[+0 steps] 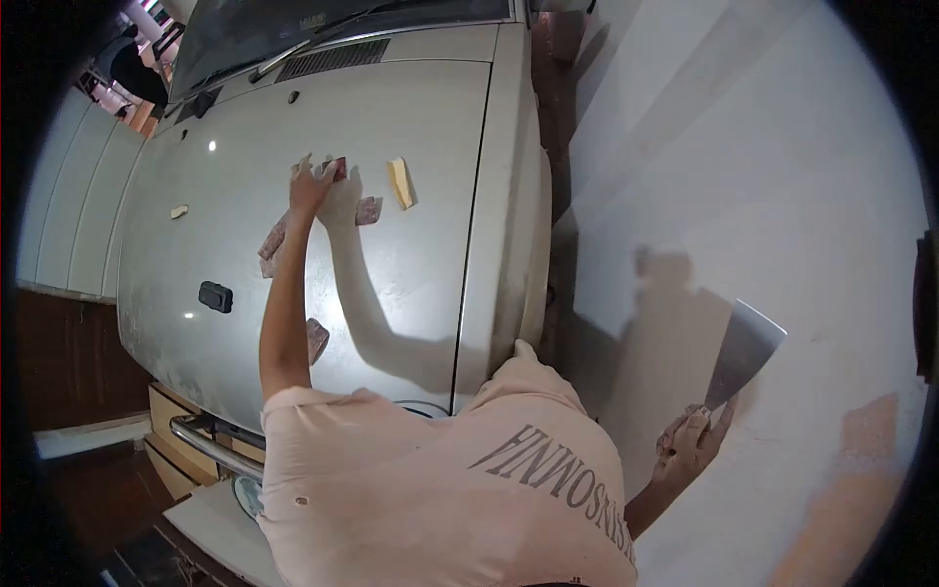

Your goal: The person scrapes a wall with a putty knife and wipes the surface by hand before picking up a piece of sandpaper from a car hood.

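My left hand (308, 184) reaches across the car hood (411, 284), its fingers closed at a small reddish-brown piece of sandpaper (339, 168). Close by lie another brownish sandpaper piece (369, 210) and a pale yellow strip (400, 184). Beside the forearm are more brownish pieces (273, 240), partly hidden by the arm, and one nearer piece (316, 339). Out to the right, my right hand (690, 445) grips a putty knife (745, 347) by its handle, the wide metal blade pointing up in front of the white wall (782, 196).
A black oblong object (215, 296) and a small pale scrap (179, 211) rest on the hood. The windshield (342, 29) and a wiper (284, 61) are at the far end. A narrow gap separates car and wall. A metal bar (215, 448) runs along the car's front.
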Available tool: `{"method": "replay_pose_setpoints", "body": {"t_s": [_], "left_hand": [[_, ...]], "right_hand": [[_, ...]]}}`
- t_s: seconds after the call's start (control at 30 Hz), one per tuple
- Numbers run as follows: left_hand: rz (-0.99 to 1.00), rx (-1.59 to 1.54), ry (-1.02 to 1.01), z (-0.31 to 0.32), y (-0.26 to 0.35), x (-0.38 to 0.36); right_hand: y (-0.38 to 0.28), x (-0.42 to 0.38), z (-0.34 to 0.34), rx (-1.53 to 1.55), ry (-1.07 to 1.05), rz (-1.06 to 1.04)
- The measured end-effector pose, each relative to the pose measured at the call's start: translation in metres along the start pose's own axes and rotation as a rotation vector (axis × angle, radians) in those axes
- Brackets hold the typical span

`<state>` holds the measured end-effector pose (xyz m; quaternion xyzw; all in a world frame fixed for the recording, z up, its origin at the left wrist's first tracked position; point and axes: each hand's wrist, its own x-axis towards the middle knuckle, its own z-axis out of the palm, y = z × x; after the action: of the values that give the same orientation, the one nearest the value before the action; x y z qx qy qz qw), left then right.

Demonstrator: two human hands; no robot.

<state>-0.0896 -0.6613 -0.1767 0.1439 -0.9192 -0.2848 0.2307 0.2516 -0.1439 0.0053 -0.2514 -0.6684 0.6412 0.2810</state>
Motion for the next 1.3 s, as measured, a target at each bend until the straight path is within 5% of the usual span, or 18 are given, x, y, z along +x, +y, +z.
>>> {"method": "replay_pose_setpoints", "body": {"t_s": [0.1, 0.2, 0.37, 0.43, 0.5, 0.63, 0.73, 0.87, 1.07, 1.3], "left_hand": [[0.196, 0.282, -0.214, -0.007, 0.001, 0.003], [-0.052, -0.051, -0.218, -0.009, 0.016, -0.005], [-0.073, -0.492, 0.123, -0.015, 0.106, -0.106], [-0.032, -0.628, 0.034, -0.038, 0.159, -0.164], [0.208, -0.462, 0.073, -0.034, 0.165, -0.209], [0.194, -0.458, 0.040, -0.057, 0.170, -0.243], [-0.024, -0.695, 0.085, -0.060, 0.170, -0.244], [-0.080, -0.532, 0.080, -0.049, 0.172, -0.239], [-0.041, -0.461, -0.009, -0.032, 0.164, -0.231], [0.033, -0.275, -0.099, -0.034, 0.176, -0.225]], "right_hand": [[-0.013, -0.005, 0.004, -0.067, -0.047, 0.021], [-0.019, -0.004, 0.006, -0.071, -0.105, 0.004], [-0.041, -0.003, 0.012, -0.103, -0.237, 0.066], [-0.048, 0.001, 0.018, -0.171, -0.308, 0.119], [-0.052, 0.008, 0.027, -0.231, -0.388, 0.161], [-0.070, 0.008, 0.038, -0.283, -0.553, 0.216], [-0.079, 0.012, 0.044, -0.340, -0.662, 0.229], [-0.058, 0.028, 0.064, -0.336, -0.786, 0.320], [-0.011, 0.050, 0.102, -0.150, -0.799, 0.580], [0.019, 0.067, 0.173, -0.234, -0.937, 0.642]]}}
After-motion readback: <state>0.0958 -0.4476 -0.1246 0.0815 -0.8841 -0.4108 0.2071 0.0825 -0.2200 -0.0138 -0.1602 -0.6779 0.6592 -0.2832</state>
